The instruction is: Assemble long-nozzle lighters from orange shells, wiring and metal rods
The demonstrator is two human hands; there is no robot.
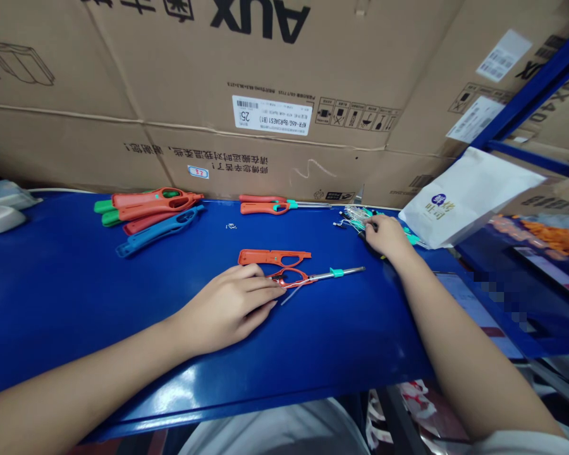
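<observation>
My left hand (pixel 232 306) rests on the table with its fingers closed over the handle end of an opened orange gas lighter (pixel 298 278). A metal tube with a teal collar (pixel 336 273) sticks out of it to the right, and a thin pale wire hangs beside it. Just behind lies a loose orange lighter shell half (pixel 265 257). At the back right, my right hand (pixel 389 237) reaches with closed fingertips to a pile of white wires and teal parts (pixel 358 216). Something dark shows at those fingertips; its kind is unclear.
Orange, red, green and blue lighter shells (pixel 161 212) lie at the back left. Another orange lighter (pixel 265 207) with a metal tube lies at the back middle. A big cardboard box (pixel 194 76) walls off the back. A white paper bag (pixel 464 196) stands right of the pile.
</observation>
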